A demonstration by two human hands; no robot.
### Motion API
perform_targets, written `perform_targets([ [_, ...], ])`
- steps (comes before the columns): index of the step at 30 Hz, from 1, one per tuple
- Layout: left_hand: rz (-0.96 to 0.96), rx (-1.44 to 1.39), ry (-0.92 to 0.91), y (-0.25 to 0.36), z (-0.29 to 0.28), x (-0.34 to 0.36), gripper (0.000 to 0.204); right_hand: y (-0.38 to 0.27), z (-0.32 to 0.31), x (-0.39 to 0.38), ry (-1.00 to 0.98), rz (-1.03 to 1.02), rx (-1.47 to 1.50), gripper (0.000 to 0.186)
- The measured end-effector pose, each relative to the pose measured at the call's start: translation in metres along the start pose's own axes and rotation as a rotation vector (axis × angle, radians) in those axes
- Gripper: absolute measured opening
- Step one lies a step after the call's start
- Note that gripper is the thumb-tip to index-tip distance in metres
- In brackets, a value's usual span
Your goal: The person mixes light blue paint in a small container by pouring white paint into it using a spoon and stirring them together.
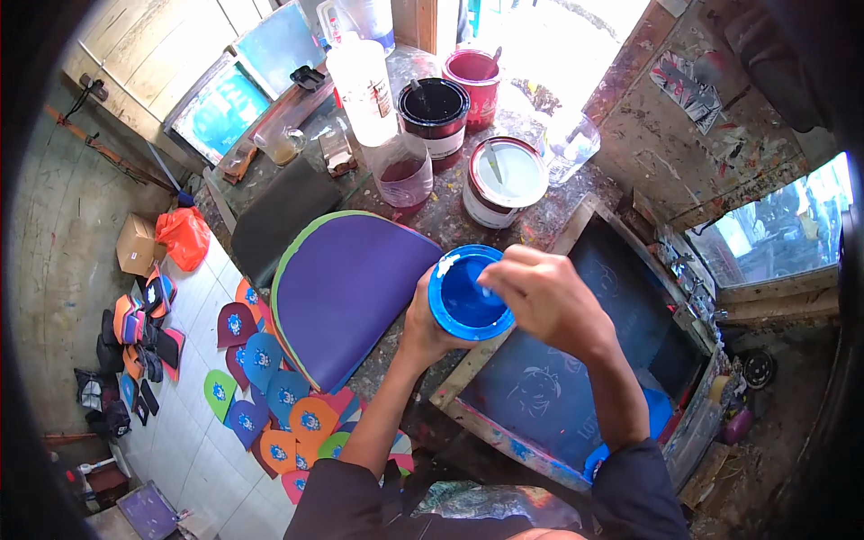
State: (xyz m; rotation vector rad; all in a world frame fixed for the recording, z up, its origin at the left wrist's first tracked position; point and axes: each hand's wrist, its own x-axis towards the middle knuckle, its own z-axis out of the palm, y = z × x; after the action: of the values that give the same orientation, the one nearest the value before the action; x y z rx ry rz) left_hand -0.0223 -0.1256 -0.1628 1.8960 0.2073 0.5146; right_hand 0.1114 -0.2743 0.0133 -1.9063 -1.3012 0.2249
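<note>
A tub of blue paint [437,306] is in my left hand [421,326], whose fingers wrap round its side. Its open top faces up, with white smears on the rim. Over the tub's right side, my right hand [560,301] is closed in a pinch. A small pale tip shows below its fingers, but I cannot make out what it belongs to. Left of the tub lies a stack of half-round sheets, purple sheet [360,279] on top. Beneath my right forearm is a wood-framed printing screen [531,382] with pale line figures, and a blue object [661,412] lies on it.
Farther back stand a white-lidded can [508,175], a can of dark paint [434,112], a can of red paint [472,81], a clear cup [402,175] and a white jug [363,94]. Printed colourful pieces [288,396] spread over the tiled floor at left, near a red bag [183,238].
</note>
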Motion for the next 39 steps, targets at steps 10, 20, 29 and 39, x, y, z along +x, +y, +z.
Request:
perform_targets([
  [10,-0.01,0.006,-0.01,-0.0006,-0.0036,-0.001,0.126,-0.0022,-0.0051,0.0048,0.075,0.015,0.009,0.012],
  [20,-0.075,-0.004,-0.032,0.0006,0.0004,-0.0002,0.124,0.0008,-0.0051,0.0001,-0.013,-0.017,-0.017,0.013],
  [29,0.027,0.044,0.024,0.0063,-0.0007,0.0026,0.123,-0.0031,-0.0077,0.0015,0.064,0.045,-0.034,0.012],
  [39,0.002,0.022,0.006,0.0036,-0.0007,0.001,0.121,0.0023,-0.0037,0.0003,-0.119,-0.074,0.016,0.013],
])
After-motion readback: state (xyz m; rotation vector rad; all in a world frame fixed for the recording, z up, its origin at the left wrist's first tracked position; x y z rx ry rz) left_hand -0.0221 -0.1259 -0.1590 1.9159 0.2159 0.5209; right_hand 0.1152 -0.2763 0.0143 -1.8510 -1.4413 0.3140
